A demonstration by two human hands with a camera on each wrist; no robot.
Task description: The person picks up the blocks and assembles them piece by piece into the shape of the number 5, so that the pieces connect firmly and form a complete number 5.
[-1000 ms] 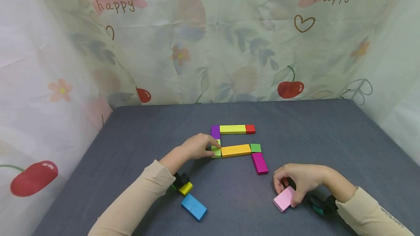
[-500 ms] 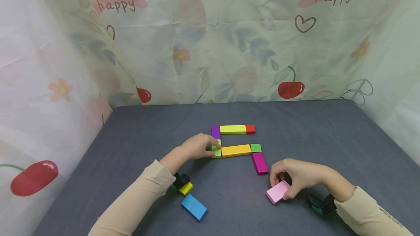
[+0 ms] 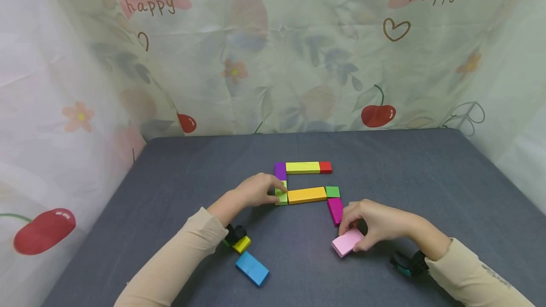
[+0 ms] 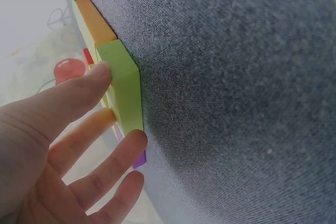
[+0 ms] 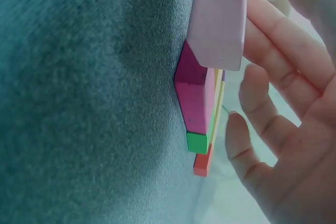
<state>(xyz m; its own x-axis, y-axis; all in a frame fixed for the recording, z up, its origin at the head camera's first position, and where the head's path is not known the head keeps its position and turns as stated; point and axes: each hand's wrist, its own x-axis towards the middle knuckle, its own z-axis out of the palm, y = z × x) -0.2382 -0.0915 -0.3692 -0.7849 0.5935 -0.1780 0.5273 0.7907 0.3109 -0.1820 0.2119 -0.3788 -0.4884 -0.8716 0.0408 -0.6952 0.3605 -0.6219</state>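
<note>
My left hand rests with fairly straight fingers on a light green block, thumb and fingertips touching it. My right hand pinches a light pink block between thumb and fingers, close over the cloth. Just beyond that lies a magenta block, partly covered by the right fingers; in the right wrist view the pink block overlaps its near end. The magenta block meets a small green block, which adjoins an orange block running to the light green one.
A purple block, a long yellow block and a red block continue the line at the back. Nearer, a blue block and a small yellow block lie by the left forearm. Dark grey cloth covers the table.
My right hand has slid the pink block left and away from me, bringing it close to the near end of the magenta block. The left hand stays in place.
</note>
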